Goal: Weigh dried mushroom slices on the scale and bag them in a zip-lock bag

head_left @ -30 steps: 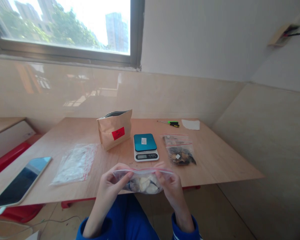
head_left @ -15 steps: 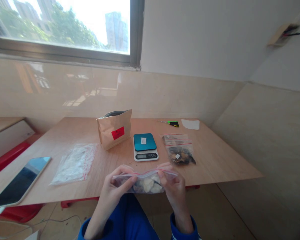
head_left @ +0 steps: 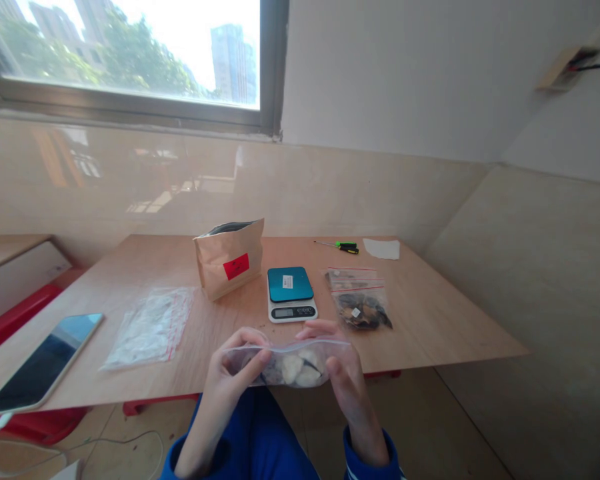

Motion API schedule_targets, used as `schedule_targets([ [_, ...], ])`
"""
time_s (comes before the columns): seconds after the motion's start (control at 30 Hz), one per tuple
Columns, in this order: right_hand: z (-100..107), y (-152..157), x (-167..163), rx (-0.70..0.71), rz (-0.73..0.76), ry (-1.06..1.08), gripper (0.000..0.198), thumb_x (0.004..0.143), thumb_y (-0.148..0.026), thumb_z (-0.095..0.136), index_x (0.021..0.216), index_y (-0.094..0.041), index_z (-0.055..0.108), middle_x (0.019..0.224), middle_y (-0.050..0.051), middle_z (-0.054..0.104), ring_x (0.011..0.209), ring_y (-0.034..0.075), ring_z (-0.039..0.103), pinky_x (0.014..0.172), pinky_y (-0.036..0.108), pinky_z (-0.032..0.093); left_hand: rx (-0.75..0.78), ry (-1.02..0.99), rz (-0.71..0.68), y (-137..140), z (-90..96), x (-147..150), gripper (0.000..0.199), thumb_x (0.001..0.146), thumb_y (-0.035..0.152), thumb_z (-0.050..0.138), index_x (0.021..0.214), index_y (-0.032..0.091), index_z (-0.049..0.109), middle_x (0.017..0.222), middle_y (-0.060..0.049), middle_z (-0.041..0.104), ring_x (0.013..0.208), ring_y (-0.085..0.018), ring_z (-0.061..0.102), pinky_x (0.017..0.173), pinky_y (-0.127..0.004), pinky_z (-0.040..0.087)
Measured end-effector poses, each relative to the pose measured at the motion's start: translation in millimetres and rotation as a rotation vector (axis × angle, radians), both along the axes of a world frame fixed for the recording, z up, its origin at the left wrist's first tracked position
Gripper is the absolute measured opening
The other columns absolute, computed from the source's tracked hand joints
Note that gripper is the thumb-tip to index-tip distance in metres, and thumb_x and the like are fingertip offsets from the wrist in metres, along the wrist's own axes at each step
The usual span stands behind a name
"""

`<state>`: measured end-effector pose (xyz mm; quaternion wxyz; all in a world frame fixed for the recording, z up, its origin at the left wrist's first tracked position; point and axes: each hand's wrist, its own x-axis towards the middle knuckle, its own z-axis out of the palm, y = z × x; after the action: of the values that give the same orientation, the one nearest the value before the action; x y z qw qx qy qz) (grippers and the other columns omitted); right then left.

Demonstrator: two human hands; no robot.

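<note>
Over the table's near edge I have a clear zip bag with pale, chunky dried pieces and some darker bits inside. My left hand pinches its upper left edge between thumb and fingers. Around the bag's right end is my right hand, thumb in front and low, fingers behind the top edge and partly hidden. Just beyond the bag stands a kitchen scale with a blue-green top plate. Two zip bags of dark dried pieces lie overlapping to the right of it.
A brown paper pouch with a red label stands open left of the scale. Flat plastic bags and a phone on a cable lie at left. Screwdrivers and white paper lie at the back.
My right thumb has come down from the bag's top edge to its front, and the right fingers have shifted left along the back. My left hand keeps its pinch.
</note>
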<state>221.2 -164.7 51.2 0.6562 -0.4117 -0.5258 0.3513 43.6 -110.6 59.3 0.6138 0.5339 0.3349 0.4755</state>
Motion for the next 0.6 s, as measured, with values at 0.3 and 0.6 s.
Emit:
schedule_targets([
  [0.3, 1.9, 5.2, -1.6, -0.075, -0.11, -0.056, 0.015, 0.082, -0.033, 0.07, 0.074, -0.021, 0.075, 0.082, 0.005, 0.072, 0.086, 0.019, 0.066, 0.078, 0.028, 0.053, 0.141, 0.046, -0.127, 2.3, 10.4, -1.0, 0.017, 0.068, 0.031, 0.078, 0.078, 0.017, 0.075, 0.081, -0.005, 0.068, 0.071, -0.015, 0.063, 0.059, -0.02, 0.048],
  [0.6, 8.5, 6.1, -8.6, 0.026, -0.217, -0.158, 0.011, 0.082, -0.026, 0.068, 0.074, -0.02, 0.073, 0.077, 0.004, 0.07, 0.081, 0.019, 0.065, 0.075, 0.03, 0.053, 0.258, 0.102, 0.008, 0.1, 8.1, 10.0, 0.012, 0.076, 0.027, 0.072, 0.07, 0.017, 0.074, 0.076, -0.006, 0.07, 0.07, -0.016, 0.065, 0.06, -0.022, 0.052],
])
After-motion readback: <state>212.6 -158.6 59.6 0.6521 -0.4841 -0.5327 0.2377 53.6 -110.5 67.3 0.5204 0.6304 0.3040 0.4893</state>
